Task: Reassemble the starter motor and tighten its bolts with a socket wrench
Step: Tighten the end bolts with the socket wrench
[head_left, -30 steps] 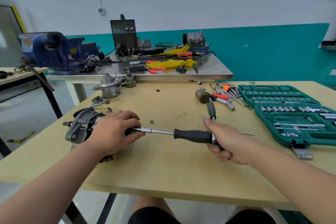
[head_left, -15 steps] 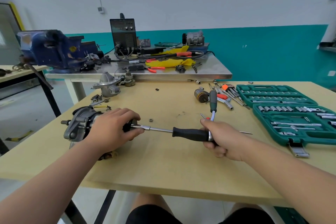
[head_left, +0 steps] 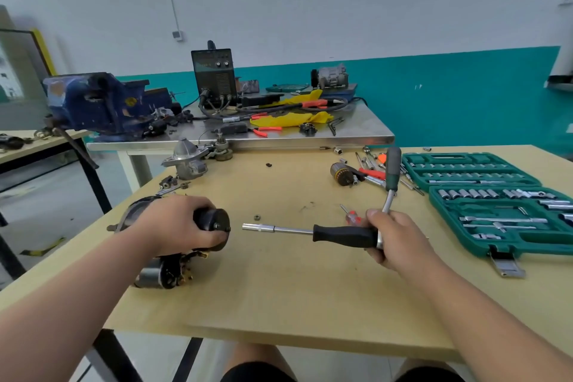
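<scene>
The black starter motor (head_left: 214, 222) lies on its side on the wooden table (head_left: 294, 295), end cap facing right. My left hand (head_left: 176, 226) grips its body from above. My right hand (head_left: 393, 239) holds the socket wrench (head_left: 341, 235) at the rear of its black handle, together with a ratchet handle (head_left: 393, 177) that sticks up from my fist. The wrench's socket tip (head_left: 252, 227) hangs free, a short gap right of the motor's end. A solenoid part (head_left: 161, 273) lies below the motor.
An open green socket set case (head_left: 496, 205) fills the right side. Loose tools and a chuck (head_left: 342, 174) lie behind the wrench; a small nut (head_left: 256, 217) sits near the motor. A grey housing (head_left: 186, 158) stands at back left. A steel bench with a blue vise (head_left: 93, 102) is behind.
The socket has come off the motor's end: my right hand drew the wrench to the right, leaving a gap. My left hand has stayed on the motor.
</scene>
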